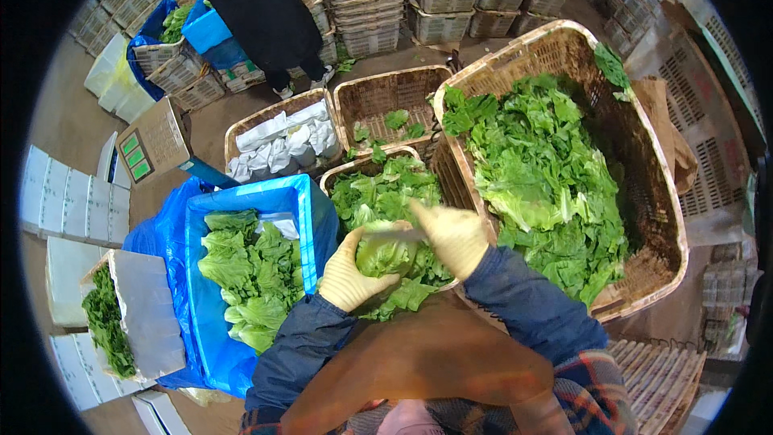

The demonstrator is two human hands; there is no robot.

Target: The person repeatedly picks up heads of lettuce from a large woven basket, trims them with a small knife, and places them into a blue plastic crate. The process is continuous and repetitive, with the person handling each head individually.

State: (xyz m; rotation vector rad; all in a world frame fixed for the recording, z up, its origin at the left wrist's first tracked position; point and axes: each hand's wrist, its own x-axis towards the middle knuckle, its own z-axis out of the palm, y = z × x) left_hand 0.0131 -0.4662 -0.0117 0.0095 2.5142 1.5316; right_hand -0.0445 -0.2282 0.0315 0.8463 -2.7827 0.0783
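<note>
My left hand (356, 273), in a pale yellow glove, grips a head of leafy lettuce (383, 255) from its left side. My right hand (454, 234), gloved alike, is shut on what looks like a knife (392, 234); its grey blade is blurred and lies across the top of the lettuce. The knife's handle is hidden in the glove. Below both hands, a plastic crate (329, 180) is heaped with loose lettuce leaves (386, 184). An orange-brown apron (423, 362) covers my lap.
At left, a blue-lined crate (192, 266) contains lettuce heads (250, 272). A large tilted crate (658, 163) of leaves (543, 163) stands at right. Ahead are a crate of white-wrapped bundles (290, 139), a crate with few leaves (392, 81), a scale (151, 142) and a standing person (259, 12).
</note>
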